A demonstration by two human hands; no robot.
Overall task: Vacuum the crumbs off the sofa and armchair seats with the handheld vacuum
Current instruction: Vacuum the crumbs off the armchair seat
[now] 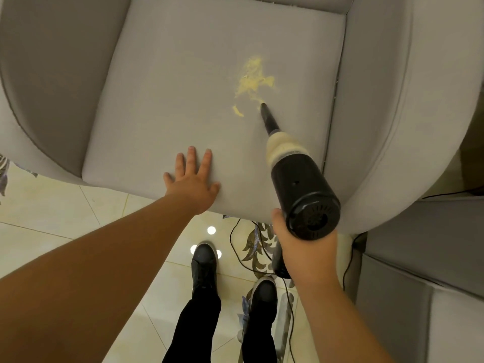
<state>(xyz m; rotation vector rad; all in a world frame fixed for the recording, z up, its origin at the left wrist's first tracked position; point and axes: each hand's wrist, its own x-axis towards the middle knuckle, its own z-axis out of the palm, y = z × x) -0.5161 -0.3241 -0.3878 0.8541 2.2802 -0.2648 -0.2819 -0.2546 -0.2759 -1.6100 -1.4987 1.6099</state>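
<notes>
While flat left hand (192, 179) and vacuum-gripping right hand (301, 247) (hands apart), nozzle (268, 117) at crumbs (252, 79), cord (235, 247) underfoot.

glossy cream floor tiles (65, 205) fill the lower left of the frame, with thin grout lines and round light reflections near the lower centre. a leaf-patterned tile inlay (258, 244) runs down the lower centre. a thin black cable (234, 247) loops over the floor there. two dark shoes (204, 260) with pale soles stand on the tiles below black trouser legs (193, 328). at the lower right sits a grey upholstered block (432, 297).
</notes>
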